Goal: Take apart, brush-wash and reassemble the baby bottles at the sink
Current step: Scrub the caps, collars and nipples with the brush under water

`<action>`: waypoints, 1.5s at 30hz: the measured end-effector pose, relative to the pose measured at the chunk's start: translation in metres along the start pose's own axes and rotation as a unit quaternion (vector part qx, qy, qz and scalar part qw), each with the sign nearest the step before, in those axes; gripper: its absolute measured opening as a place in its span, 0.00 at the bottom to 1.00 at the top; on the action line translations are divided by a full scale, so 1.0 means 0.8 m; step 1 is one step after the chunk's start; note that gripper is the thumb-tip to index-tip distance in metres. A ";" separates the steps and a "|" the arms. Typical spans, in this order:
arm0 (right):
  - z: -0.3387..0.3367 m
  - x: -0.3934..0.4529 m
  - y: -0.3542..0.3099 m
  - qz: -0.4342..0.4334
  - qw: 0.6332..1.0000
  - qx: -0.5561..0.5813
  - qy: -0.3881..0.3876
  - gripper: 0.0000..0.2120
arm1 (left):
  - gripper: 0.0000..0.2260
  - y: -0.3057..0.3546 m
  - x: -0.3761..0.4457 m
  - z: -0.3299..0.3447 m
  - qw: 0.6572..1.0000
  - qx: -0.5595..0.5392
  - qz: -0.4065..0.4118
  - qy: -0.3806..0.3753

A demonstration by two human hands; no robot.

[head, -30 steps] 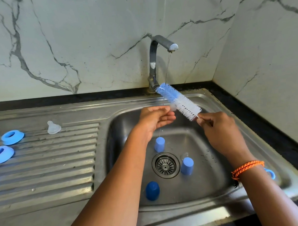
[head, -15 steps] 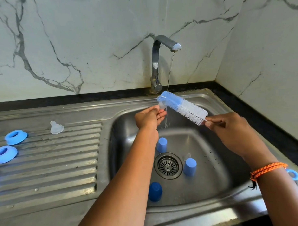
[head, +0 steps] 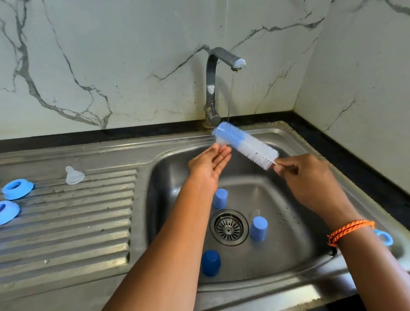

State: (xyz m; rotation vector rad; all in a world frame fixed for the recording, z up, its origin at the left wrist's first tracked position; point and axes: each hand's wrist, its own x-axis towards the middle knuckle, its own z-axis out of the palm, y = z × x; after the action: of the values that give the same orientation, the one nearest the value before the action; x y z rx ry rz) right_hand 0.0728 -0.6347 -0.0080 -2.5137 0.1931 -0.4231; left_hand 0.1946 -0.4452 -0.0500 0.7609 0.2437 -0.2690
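three blue caps (head: pixel 220 198) (head: pixel 258 228) (head: pixel 210 263) are ringing the drain (head: pixel 229 227), crowding the sink (head: pixel 319 251) floor; its right half is lying open, and the tap (head: pixel 216 85) is standing behind.

Two bare forearms in view, no sleeves showing on either. Left hand (head: pixel 209 164): no ring, watch or band visible. Right hand (head: pixel 309 182): wrist carries an orange braided cord bracelet (head: pixel 349 230), wound in two or three strands, with a small dark tassel or knot end hanging below it. Nails short, unpainted where visible.
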 end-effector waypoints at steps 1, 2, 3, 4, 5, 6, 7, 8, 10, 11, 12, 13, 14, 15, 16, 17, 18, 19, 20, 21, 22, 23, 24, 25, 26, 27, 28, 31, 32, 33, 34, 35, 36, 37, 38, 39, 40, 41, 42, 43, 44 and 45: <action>-0.003 -0.001 0.002 -0.004 1.000 0.007 -0.013 0.08 | 0.07 0.002 0.003 -0.003 0.999 -0.016 0.010 0.027; -0.006 -0.001 0.005 -0.007 1.000 0.019 -0.018 0.08 | 0.06 0.004 0.006 -0.007 0.998 -0.024 0.019 0.047; -0.008 0.000 0.008 -0.008 0.999 0.028 -0.021 0.08 | 0.05 0.006 0.008 -0.009 0.997 -0.026 0.026 0.062; -0.011 0.000 0.011 -0.005 0.999 0.034 -0.024 0.08 | 0.04 0.005 0.010 -0.009 0.997 -0.022 0.031 0.074; -0.014 0.001 0.015 0.000 0.999 0.035 -0.027 0.08 | 0.04 0.004 0.010 -0.009 0.996 -0.012 0.034 0.082; -0.015 0.002 0.017 0.006 0.999 0.034 -0.030 0.08 | 0.04 0.002 0.009 -0.008 0.996 0.005 0.035 0.087; -0.015 0.002 0.018 0.011 0.999 0.031 -0.031 0.08 | 0.04 0.000 0.009 -0.006 0.996 0.028 0.033 0.082; -0.015 0.002 0.019 0.016 0.999 0.030 -0.029 0.07 | 0.04 -0.002 0.008 -0.004 0.996 0.055 0.028 0.064; -0.011 0.002 0.017 0.018 0.999 0.029 -0.016 0.08 | 0.04 -0.006 0.005 0.003 0.994 0.110 0.011 0.007; -0.009 0.002 0.016 0.018 1.000 0.025 -0.008 0.08 | 0.05 -0.008 0.002 0.007 0.991 0.133 0.001 -0.021; -0.006 0.002 0.015 0.019 1.000 0.019 -0.001 0.08 | 0.07 -0.009 0.000 0.009 0.987 0.153 -0.006 -0.040; -0.004 0.002 0.013 0.023 1.000 0.012 0.006 0.08 | 0.08 -0.008 -0.002 0.010 0.984 0.171 -0.010 -0.054; -0.002 0.002 0.012 0.028 0.999 0.008 0.014 0.08 | 0.09 -0.007 -0.003 0.009 0.980 0.186 -0.015 -0.067; 0.000 0.002 0.010 0.033 0.999 0.005 0.021 0.08 | 0.10 -0.004 -0.005 0.007 0.977 0.198 -0.022 -0.083; 0.003 0.002 0.009 0.034 0.999 0.003 0.029 0.07 | 0.09 -0.002 -0.006 0.006 0.974 0.201 -0.032 -0.098; 0.006 0.002 0.007 0.033 0.999 0.003 0.036 0.07 | 0.08 0.000 -0.007 0.005 0.974 0.195 -0.040 -0.108; 0.008 0.002 0.005 0.029 0.999 0.005 0.040 0.07 | 0.07 0.002 -0.007 0.005 0.977 0.180 -0.043 -0.107; 0.010 0.003 0.004 0.024 0.999 0.009 0.040 0.07 | 0.05 0.003 -0.007 0.004 0.983 0.156 -0.038 -0.091; 0.010 0.004 0.005 0.017 0.999 0.015 0.034 0.07 | 0.04 0.005 -0.005 0.003 0.990 0.125 -0.027 -0.062; 0.010 0.004 0.006 0.010 1.000 0.020 0.021 0.07 | 0.02 0.006 -0.002 0.001 0.995 0.093 -0.011 -0.027; 0.008 0.003 0.007 0.008 1.000 0.024 0.007 0.07 | 0.02 0.007 0.002 -0.002 0.998 0.064 0.004 0.007; 0.005 0.002 0.008 0.007 1.000 0.026 -0.005 0.08 | 0.02 0.009 0.007 -0.006 0.998 0.044 0.018 0.033; 0.003 0.002 0.010 0.005 1.000 0.027 -0.011 0.08 | 0.02 0.009 0.010 -0.010 0.998 0.037 0.027 0.050; 0.001 0.003 0.011 0.003 1.000 0.027 -0.013 0.08 | 0.02 0.010 0.012 -0.012 0.997 0.039 0.030 0.060; -0.001 0.003 0.011 0.000 1.000 0.026 -0.011 0.08 | 0.02 0.009 0.012 -0.012 0.997 0.045 0.028 0.062; -0.002 0.002 0.011 -0.002 1.000 0.023 -0.009 0.08 | 0.02 0.008 0.011 -0.011 0.997 0.050 0.023 0.059; -0.003 0.002 0.011 -0.004 1.000 0.023 -0.009 0.09 | 0.03 0.005 0.009 -0.007 0.997 0.050 0.019 0.057; -0.011 0.001 0.018 -0.007 0.999 0.040 -0.031 0.09 | 0.05 0.002 0.010 -0.002 0.995 0.021 0.038 0.094; -0.013 0.001 0.019 -0.004 0.998 0.048 -0.043 0.09 | 0.06 0.003 0.012 -0.002 0.992 0.011 0.055 0.116; -0.016 0.001 0.020 -0.003 0.997 0.054 -0.051 0.09 | 0.06 0.006 0.015 -0.004 0.988 0.006 0.071 0.134; -0.016 0.001 0.020 -0.005 0.997 0.056 -0.054 0.09 | 0.05 0.007 0.017 -0.005 0.986 0.013 0.081 0.144; -0.015 0.001 0.019 -0.010 0.997 0.053 -0.054 0.09 | 0.05 0.008 0.018 -0.006 0.986 0.032 0.083 0.143; -0.014 0.000 0.017 -0.016 0.997 0.047 -0.053 0.09 | 0.04 0.007 0.017 -0.005 0.987 0.063 0.077 0.125; -0.011 0.000 0.016 -0.021 0.998 0.041 -0.051 0.09 | 0.03 0.005 0.014 -0.003 0.988 0.099 0.066 0.095; -0.009 0.000 0.015 -0.021 0.998 0.037 -0.044 0.09 | 0.02 0.003 0.012 -0.001 0.988 0.134 0.053 0.060; -0.007 0.001 0.014 -0.016 0.999 0.034 -0.032 0.08 | 0.02 0.002 0.010 0.000 0.985 0.162 0.041 0.028; -0.007 0.002 0.014 -0.004 0.999 0.034 -0.016 0.08 | 0.03 0.002 0.009 0.001 0.983 0.180 0.034 0.005; -0.008 0.002 0.015 0.010 0.999 0.036 -0.001 0.08 | 0.02 0.003 0.008 0.002 0.983 0.183 0.033 -0.003; -0.010 0.003 0.016 0.022 0.999 0.037 0.011 0.08 | 0.02 0.004 0.009 0.002 0.985 0.171 0.038 0.006; -0.014 0.003 0.018 0.033 0.998 0.040 0.023 0.08 | 0.02 0.006 0.010 0.001 0.987 0.149 0.048 0.028; -0.017 0.003 0.020 0.042 0.998 0.046 0.032 0.08 | 0.02 0.009 0.013 0.000 0.988 0.128 0.062 0.059; -0.020 0.004 0.022 0.048 0.997 0.053 0.036 0.08 | 0.02 0.011 0.015 -0.002 0.987 0.113 0.077 0.087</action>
State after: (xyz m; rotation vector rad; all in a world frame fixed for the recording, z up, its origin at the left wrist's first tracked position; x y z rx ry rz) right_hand 0.0693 -0.6585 -0.0048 -2.3773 0.3099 -0.4727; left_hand 0.2088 -0.4393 -0.0493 1.0246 0.3199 -0.0832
